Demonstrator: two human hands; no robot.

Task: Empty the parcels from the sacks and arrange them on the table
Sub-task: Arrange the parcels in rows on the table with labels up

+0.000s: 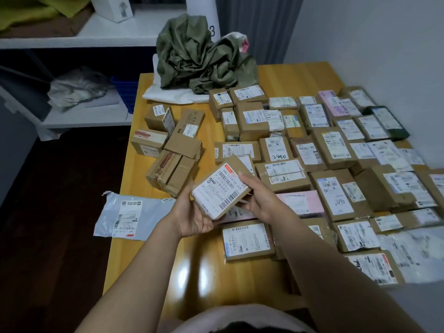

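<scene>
A small brown cardboard parcel with a white barcode label is held tilted above the wooden table. My left hand cups it from below and my right hand grips its right edge. Several labelled parcels lie in rows across the right half of the table. A loose pile of brown boxes sits at the left. A crumpled green sack lies at the table's far end on a white sack.
A grey plastic mailer hangs over the table's left edge. White shelves stand at the left, with a blue crate and a grey bag lower down. A wall runs along the right side. Dark floor lies to the left.
</scene>
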